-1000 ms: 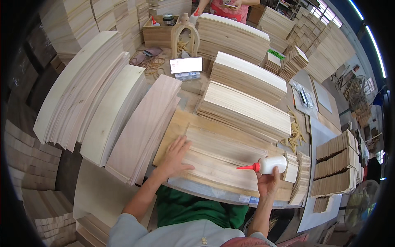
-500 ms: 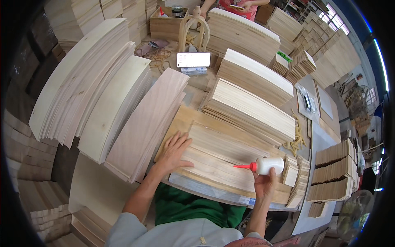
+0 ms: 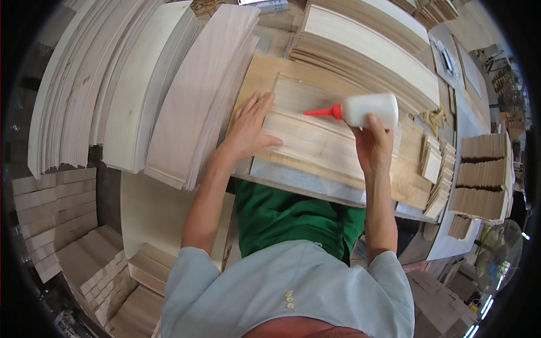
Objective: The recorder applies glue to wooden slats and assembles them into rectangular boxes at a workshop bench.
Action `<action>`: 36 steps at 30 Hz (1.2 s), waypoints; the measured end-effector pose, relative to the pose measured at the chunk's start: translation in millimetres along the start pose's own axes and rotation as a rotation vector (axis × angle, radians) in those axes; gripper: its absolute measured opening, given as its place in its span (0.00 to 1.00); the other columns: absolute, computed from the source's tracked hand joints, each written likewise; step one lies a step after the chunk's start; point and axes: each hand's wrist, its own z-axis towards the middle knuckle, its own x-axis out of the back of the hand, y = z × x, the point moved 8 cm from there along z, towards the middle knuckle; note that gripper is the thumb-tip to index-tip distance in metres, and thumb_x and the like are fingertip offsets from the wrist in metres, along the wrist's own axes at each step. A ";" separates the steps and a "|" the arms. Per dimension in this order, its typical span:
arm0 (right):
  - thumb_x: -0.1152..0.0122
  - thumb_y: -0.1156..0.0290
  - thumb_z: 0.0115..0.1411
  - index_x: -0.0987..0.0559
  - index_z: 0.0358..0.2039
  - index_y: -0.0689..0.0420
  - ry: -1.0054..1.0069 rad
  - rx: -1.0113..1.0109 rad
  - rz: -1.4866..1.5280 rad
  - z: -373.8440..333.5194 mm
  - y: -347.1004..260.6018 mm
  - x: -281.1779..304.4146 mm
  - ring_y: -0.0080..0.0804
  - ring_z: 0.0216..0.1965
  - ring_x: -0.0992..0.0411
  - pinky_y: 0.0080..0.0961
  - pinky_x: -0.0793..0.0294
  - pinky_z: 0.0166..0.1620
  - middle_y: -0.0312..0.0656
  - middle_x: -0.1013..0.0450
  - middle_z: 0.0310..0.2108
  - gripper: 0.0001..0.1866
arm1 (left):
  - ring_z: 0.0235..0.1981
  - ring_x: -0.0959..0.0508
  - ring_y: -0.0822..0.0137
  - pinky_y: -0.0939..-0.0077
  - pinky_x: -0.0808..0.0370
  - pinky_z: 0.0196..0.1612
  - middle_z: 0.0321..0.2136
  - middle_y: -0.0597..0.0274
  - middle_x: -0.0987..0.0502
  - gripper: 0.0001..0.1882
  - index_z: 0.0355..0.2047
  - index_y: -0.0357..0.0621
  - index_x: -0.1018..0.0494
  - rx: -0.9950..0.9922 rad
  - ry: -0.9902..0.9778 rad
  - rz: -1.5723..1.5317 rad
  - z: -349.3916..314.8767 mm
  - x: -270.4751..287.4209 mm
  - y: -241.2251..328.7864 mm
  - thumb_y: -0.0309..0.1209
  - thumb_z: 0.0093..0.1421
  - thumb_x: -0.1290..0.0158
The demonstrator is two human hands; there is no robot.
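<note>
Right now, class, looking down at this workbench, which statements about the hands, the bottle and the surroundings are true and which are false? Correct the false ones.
1. The right hand holds a white bottle with a red nozzle. True.
2. The left hand grips a second bottle. False: it rests, fingers extended, on the wooden boards.
3. The red nozzle points to the picture's right. False: it points left.
4. The shirt is light grey. True.
5. The cloth over the lap is red. False: it is green.
</note>
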 end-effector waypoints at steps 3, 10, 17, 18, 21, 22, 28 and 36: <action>0.36 0.72 0.54 0.31 0.49 0.60 -0.007 0.038 -0.052 2.4 10.2 -14.0 0.34 0.48 0.29 0.37 0.26 0.51 0.42 0.29 0.45 0.23 | 0.67 0.52 0.51 0.60 0.53 0.67 0.64 0.45 0.46 0.55 0.65 0.37 0.52 -0.005 0.026 -0.046 -0.8 -1.3 2.1 0.36 0.40 0.33; 0.32 0.76 0.51 0.32 0.50 0.60 -0.026 0.031 -0.134 7.4 43.8 -39.3 0.31 0.45 0.28 0.29 0.25 0.46 0.42 0.28 0.43 0.26 | 0.67 0.50 0.52 0.60 0.53 0.67 0.63 0.48 0.43 0.59 0.65 0.36 0.56 -0.039 0.039 -0.024 -2.7 -6.7 -1.4 0.35 0.38 0.32; 0.33 0.77 0.52 0.32 0.50 0.60 -0.075 0.073 -0.210 5.6 53.0 -53.2 0.31 0.46 0.28 0.29 0.29 0.51 0.43 0.27 0.44 0.25 | 0.67 0.50 0.53 0.60 0.54 0.67 0.62 0.50 0.41 0.60 0.65 0.35 0.57 -0.013 0.026 -0.020 -3.5 -5.2 -3.5 0.35 0.37 0.31; 0.34 0.77 0.52 0.33 0.51 0.60 -0.087 0.072 -0.207 4.4 52.6 -55.7 0.31 0.47 0.28 0.30 0.29 0.51 0.43 0.27 0.44 0.26 | 0.67 0.51 0.54 0.60 0.54 0.67 0.63 0.50 0.42 0.60 0.65 0.35 0.57 -0.014 0.023 -0.021 -3.7 -5.5 -3.8 0.35 0.37 0.31; 0.34 0.77 0.52 0.33 0.51 0.60 -0.101 0.055 -0.213 4.3 57.5 -53.2 0.31 0.48 0.29 0.30 0.29 0.52 0.43 0.27 0.45 0.27 | 0.67 0.51 0.54 0.60 0.54 0.67 0.63 0.50 0.42 0.60 0.65 0.36 0.57 0.013 0.012 0.010 -3.2 -6.1 -2.2 0.35 0.37 0.31; 0.34 0.77 0.52 0.34 0.52 0.60 -0.110 0.037 -0.222 4.6 60.6 -52.1 0.31 0.48 0.29 0.29 0.29 0.52 0.43 0.27 0.46 0.27 | 0.67 0.51 0.54 0.60 0.54 0.67 0.63 0.50 0.42 0.60 0.65 0.36 0.57 0.013 0.008 0.013 -2.7 -6.8 -2.3 0.35 0.37 0.31; 0.33 0.78 0.52 0.34 0.52 0.61 -0.099 0.113 -0.246 -0.3 58.9 -55.5 0.30 0.48 0.29 0.27 0.28 0.50 0.42 0.28 0.46 0.27 | 0.67 0.49 0.54 0.59 0.54 0.66 0.63 0.49 0.42 0.59 0.65 0.37 0.56 -0.008 0.023 -0.031 -2.4 -4.3 0.1 0.34 0.37 0.31; 0.33 0.78 0.51 0.33 0.50 0.60 -0.029 0.143 -0.322 -7.1 44.5 -44.3 0.27 0.46 0.29 0.25 0.27 0.48 0.41 0.27 0.44 0.26 | 0.66 0.46 0.53 0.62 0.50 0.66 0.61 0.48 0.40 0.58 0.64 0.36 0.52 -0.024 0.052 -0.003 -1.1 -3.0 2.0 0.33 0.36 0.30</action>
